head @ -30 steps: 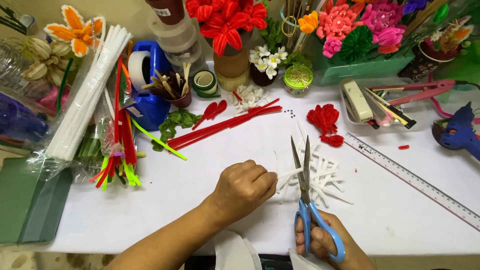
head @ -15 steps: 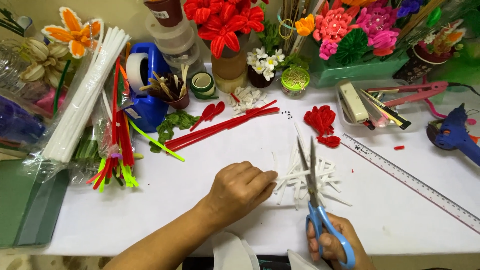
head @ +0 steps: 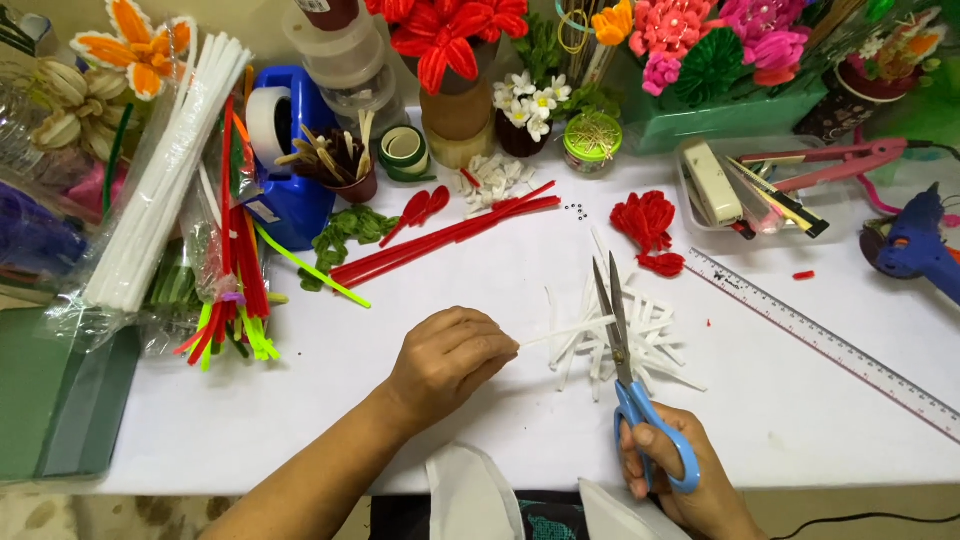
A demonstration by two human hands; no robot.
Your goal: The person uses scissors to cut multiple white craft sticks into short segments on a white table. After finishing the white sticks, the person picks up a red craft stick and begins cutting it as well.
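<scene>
Now the left hand is pinching one white pipe-cleaner stem between its fingertips, its grip closed on the stem's near end, and the stem is running out to the right, toward the blades. Half a second back that hand was resting closer to the pile; it is now sitting a little further left, with the stem drawn out straighter.

Meanwhile the right hand is holding the blue-handled scissors at the front edge of the surface, fingers through the loops, its grip closed around the handles. The blades are pointing away from the person and are standing only slightly parted, narrower than a second ago, when they were spread wider over the pile. The tips are lying just beyond the held stem, so the stem is crossing right beside the blades; whether it is sitting between them I cannot tell.

Under the blades, the pile of cut white pieces is lying near the middle of the surface, toward its front. My reading is that a snip is being lined up or just closing, adding another short piece to the pile.

Further back, red stems are lying loose, and a clear ruler is slanting toward the right edge.
</scene>
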